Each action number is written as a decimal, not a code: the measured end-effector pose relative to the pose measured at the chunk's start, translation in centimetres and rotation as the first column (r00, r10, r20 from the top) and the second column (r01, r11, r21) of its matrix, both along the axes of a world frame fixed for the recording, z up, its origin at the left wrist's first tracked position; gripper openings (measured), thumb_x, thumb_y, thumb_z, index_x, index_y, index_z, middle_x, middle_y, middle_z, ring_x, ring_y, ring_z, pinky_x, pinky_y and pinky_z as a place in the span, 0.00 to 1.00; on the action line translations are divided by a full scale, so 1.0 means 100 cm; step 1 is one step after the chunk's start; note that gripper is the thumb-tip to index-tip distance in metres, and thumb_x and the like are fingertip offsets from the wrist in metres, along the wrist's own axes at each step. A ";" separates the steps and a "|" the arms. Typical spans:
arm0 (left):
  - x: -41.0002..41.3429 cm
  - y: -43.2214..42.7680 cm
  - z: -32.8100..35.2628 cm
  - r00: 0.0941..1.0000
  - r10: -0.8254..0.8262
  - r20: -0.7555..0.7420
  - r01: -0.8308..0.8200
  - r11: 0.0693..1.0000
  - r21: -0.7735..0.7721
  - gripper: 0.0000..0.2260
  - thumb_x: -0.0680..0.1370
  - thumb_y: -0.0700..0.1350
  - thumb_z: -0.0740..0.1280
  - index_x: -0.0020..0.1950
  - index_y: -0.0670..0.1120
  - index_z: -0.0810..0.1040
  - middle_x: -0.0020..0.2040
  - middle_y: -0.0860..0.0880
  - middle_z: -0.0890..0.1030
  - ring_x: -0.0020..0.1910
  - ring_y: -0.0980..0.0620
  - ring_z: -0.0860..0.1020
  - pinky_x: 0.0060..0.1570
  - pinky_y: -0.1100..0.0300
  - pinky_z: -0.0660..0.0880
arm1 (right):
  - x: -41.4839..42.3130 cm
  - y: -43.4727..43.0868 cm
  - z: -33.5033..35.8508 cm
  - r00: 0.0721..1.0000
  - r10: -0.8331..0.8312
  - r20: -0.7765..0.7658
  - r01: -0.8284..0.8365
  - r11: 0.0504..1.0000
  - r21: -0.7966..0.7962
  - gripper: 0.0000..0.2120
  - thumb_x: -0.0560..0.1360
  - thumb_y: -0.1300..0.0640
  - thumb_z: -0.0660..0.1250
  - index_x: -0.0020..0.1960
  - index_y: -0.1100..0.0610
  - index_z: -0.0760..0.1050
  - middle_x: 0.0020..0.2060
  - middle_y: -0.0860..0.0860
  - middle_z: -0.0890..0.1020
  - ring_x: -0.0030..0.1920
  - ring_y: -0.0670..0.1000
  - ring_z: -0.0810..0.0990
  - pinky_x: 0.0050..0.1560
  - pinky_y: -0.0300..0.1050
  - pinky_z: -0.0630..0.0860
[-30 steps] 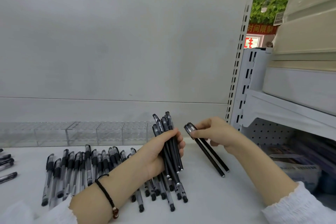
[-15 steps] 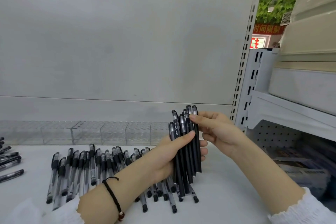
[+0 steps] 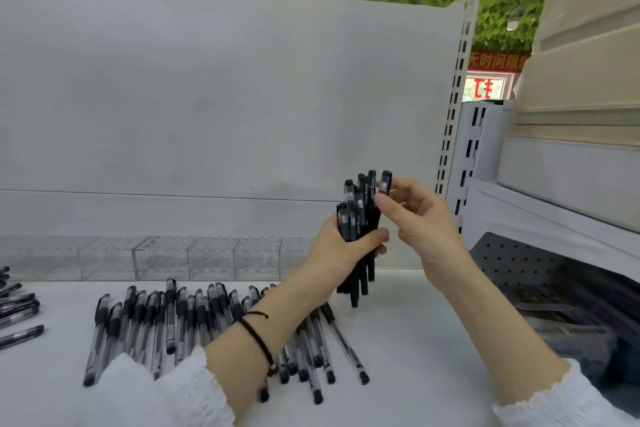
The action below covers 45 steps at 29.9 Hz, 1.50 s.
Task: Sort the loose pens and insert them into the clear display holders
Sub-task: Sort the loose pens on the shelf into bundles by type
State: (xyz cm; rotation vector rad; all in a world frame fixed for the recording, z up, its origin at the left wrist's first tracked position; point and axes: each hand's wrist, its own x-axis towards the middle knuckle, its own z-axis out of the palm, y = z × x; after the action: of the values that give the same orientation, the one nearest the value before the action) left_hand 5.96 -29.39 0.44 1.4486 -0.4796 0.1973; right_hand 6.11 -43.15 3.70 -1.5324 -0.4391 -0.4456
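The curled left hand (image 3: 341, 253) hid the middle of the upright bundle of black plastic pens (image 3: 362, 218), whose pale barrel print was too small to read. The left forearm (image 3: 287, 305) covered several clear-barrelled loose pens (image 3: 166, 319). The left edge cut off the dark stray pens (image 3: 14, 308) and the row of clear plastic holders (image 3: 173, 256). The dark packets under the right-hand shelf (image 3: 571, 322) were blurred.

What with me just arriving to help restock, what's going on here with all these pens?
A person is sorting pens at a white shelf. Their left hand grips an upright bundle of black pens, while the right hand pinches the outermost pen near its top. Many loose pens lie in a row on the shelf in front of the clear holders, where none of the bundle has been placed yet.
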 end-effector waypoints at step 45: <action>-0.084 0.282 0.015 0.692 0.583 0.427 -0.344 -0.255 0.904 0.17 0.73 0.45 0.66 0.58 0.50 0.64 0.43 0.51 0.73 0.40 0.47 0.74 0.30 0.60 0.63 | -0.039 0.149 -0.023 0.910 0.220 0.351 0.323 0.155 -0.934 0.17 0.78 0.45 0.57 0.65 0.47 0.70 0.59 0.45 0.75 0.60 0.49 0.73 0.53 0.45 0.70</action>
State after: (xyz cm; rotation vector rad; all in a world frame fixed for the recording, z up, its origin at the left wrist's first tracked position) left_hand -2.43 -1.18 1.90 3.1647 0.3855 0.3937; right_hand 2.20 -28.24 1.42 -2.8288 -1.2180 -0.5775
